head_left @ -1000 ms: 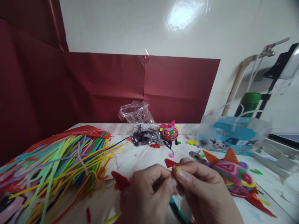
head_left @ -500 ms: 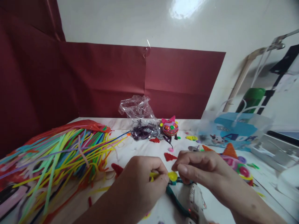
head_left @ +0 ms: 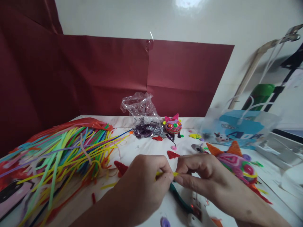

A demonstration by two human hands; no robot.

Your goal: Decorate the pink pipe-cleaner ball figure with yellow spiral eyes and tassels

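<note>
Fingers curled in a pinch, my left hand (head_left: 148,186) grips a yellow pipe cleaner (head_left: 175,174). Most of it is hidden by the fingers; a short stretch shows in the gap between my hands. At its other end, the thumb and forefinger of my right hand (head_left: 205,179) are closed on it. Below my right hand lies what looks like a white and green glue gun (head_left: 196,201) with a small red light, partly covered by the hand. Red fuzzy triangles (head_left: 172,154) lie on the white table just beyond my hands.
Loose coloured pipe cleaners (head_left: 78,151) heap up on the left. Behind are a clear plastic bag (head_left: 144,116) and a small pink-eared cat face (head_left: 173,125). A larger orange-eared one (head_left: 236,162) sits right, before a blue and clear bag (head_left: 239,129). A purple button (head_left: 165,222) lies in front.
My right hand has moved left and closed on the yellow pipe cleaner, whose rounded end was showing beside my left fingers. My left hand keeps its grip. The view has shifted slightly.
</note>
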